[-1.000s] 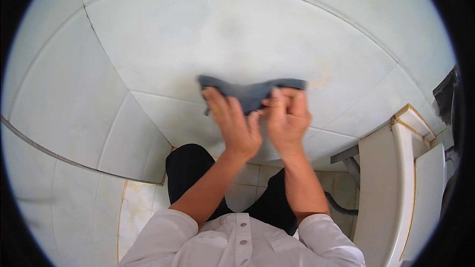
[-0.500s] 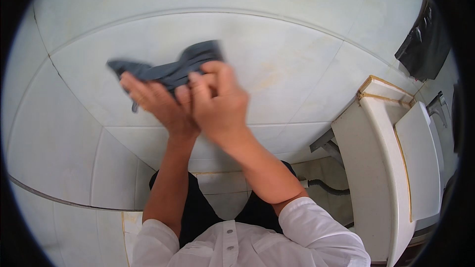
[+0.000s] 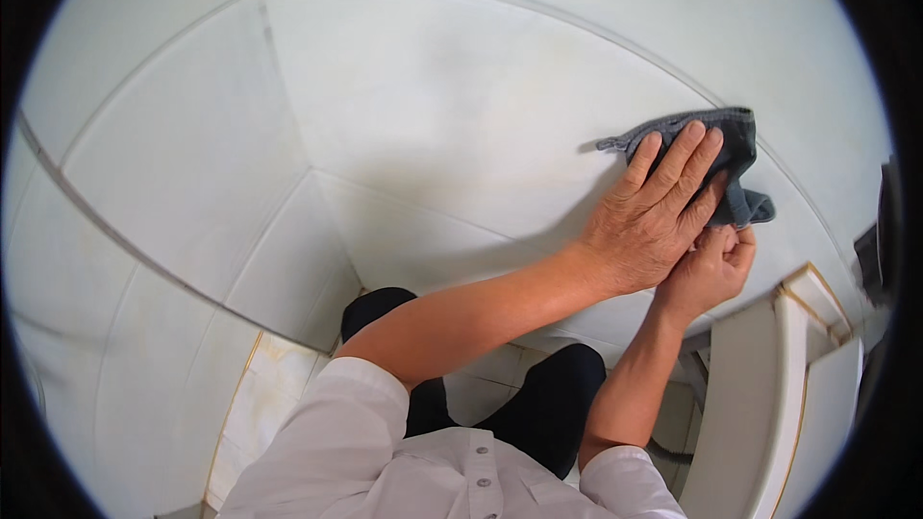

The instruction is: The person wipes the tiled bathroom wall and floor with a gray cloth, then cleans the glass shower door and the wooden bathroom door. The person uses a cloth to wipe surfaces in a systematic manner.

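A dark blue-grey cloth [image 3: 733, 149] with a stitched edge lies against the white tiled wall, up and to the right. My left hand [image 3: 649, 216] rests flat over it, fingers stretched out and spread, pressing it to the tile. Just below, my right hand [image 3: 711, 269] has its fingers curled at the cloth's lower edge, closed on it; part of this hand is hidden behind the left one. A loose fold of the cloth hangs beside the right fingers.
A white washbasin counter [image 3: 745, 404] stands at the right, close to my right forearm. Dark material [image 3: 875, 250] hangs at the far right wall. On the left, the tiled wall [image 3: 183, 163] meets the front wall in a corner. My knees [image 3: 553, 384] are below.
Both hands have moved right across the wall with the cloth. The left hand has spread flat over it, and the right has dropped to its lower edge. The view has shifted too.
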Tool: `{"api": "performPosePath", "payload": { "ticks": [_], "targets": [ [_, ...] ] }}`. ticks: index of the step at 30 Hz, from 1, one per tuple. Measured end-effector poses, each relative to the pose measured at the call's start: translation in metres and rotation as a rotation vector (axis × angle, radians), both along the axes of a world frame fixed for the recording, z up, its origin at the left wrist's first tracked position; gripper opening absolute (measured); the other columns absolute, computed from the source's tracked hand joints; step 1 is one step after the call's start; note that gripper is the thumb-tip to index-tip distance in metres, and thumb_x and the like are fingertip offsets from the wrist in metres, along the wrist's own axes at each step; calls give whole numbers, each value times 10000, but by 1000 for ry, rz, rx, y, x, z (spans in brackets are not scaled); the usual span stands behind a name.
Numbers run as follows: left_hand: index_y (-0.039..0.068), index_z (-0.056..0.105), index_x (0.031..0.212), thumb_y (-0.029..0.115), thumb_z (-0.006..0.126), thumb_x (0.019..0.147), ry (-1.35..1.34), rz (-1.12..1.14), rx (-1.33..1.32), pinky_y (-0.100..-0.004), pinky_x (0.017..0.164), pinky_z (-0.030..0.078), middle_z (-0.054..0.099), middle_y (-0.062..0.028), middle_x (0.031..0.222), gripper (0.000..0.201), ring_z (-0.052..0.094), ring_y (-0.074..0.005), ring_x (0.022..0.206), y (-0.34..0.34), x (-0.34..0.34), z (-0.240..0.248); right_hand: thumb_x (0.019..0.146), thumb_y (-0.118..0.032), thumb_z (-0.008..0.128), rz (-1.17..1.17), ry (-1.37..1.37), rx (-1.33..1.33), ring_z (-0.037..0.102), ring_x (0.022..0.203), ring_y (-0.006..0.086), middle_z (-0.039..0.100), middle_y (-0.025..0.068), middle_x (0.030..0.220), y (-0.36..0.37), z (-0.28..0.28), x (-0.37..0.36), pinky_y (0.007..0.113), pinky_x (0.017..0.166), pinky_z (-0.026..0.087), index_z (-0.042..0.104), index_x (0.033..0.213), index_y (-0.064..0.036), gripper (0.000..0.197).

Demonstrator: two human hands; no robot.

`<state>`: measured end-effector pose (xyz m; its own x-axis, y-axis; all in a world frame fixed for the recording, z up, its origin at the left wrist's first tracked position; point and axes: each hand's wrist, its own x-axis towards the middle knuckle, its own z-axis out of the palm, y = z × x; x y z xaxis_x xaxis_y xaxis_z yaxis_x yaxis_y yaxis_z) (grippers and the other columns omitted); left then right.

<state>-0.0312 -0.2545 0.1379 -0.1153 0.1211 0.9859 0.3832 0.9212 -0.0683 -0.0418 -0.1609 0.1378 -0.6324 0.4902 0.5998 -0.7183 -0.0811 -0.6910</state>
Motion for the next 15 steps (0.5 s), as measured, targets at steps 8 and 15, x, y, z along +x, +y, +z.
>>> {"api": "performPosePath", "payload": {
  "ticks": [8, 15],
  "targets": [
    [-9, 491, 1478, 295, 578, 956, -49, 137, 251, -733, 1154, 107, 146, -381, 1638, 610, 115, -590, 1515, -134, 28, 8, 979, -46, 686, 330, 133, 276, 633, 590, 89, 702, 85, 789, -113, 35, 31, 209, 468, 461, 535, 1202, 35, 281],
    [-14, 472, 1474, 238, 573, 978, 18, 242, 375, -749, 1131, 130, 100, -443, 1608, 566, 125, -632, 1481, -214, 49, -25, 901, -28, 774, 150, 203, 542, 621, 580, 55, 690, 29, 708, -204, 21, 52, 204, 569, 498, 581, 1150, 21, 319]
  ]
}}
